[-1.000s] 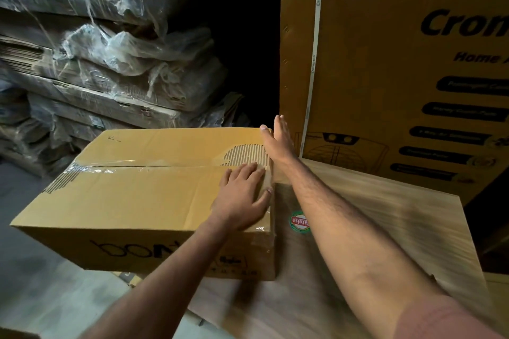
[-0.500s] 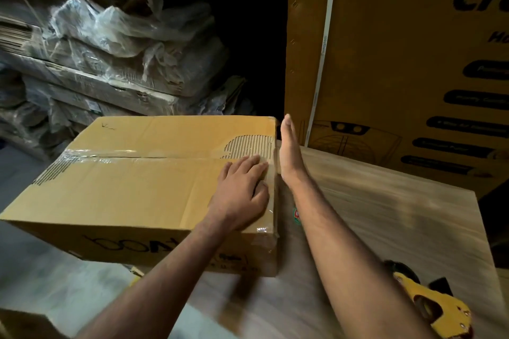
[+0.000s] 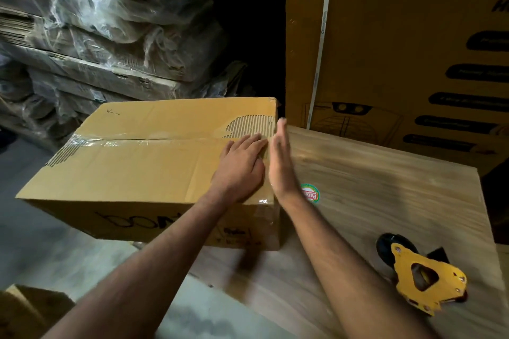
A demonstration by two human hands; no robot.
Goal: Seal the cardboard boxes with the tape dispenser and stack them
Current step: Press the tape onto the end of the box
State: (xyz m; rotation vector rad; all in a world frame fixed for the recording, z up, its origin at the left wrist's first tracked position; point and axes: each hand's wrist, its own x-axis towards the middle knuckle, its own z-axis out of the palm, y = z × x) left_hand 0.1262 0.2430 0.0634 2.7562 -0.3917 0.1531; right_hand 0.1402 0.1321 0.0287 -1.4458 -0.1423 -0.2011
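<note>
Cardboard boxes are the job here, and only one [image 3: 154,168] sits in work, with a corner of what may be a second [image 3: 24,308] showing at the bottom left, too little of it visible to say. Nearest on the right, one yellow tape dispenser [image 3: 421,278] lies on its side by the tabletop's [image 3: 385,187] near right edge, well apart from both hands and held by neither. That suggests the taping of this box is finished or nearly so. The box rests at the tabletop's left edge, much of it seeming to overhang toward the floor. One strip of clear tape [image 3: 143,142] runs along the seam between its closed top flaps, and more tape wraps over the near right corner. The left hand [image 3: 242,168] lies flat on top of the box near its right end, fingers straight and pressing on the tape, holding nothing. The right hand [image 3: 279,162] stands edge-on just beside the box's right end, fingers straight and together, palm toward the cardboard; whether it touches the side I cannot tell. My reading is that the tape is being smoothed down and stacking remains to be done. One round sticker [image 3: 310,193] sits on the tabletop beside the right wrist. Beyond, one large printed carton [image 3: 385,49] stands at the tabletop's far edge, and plastic-wrapped bundles of flat cardboard [image 3: 104,44] are piled at the far left, about four layers, though the wrap blurs the count.
</note>
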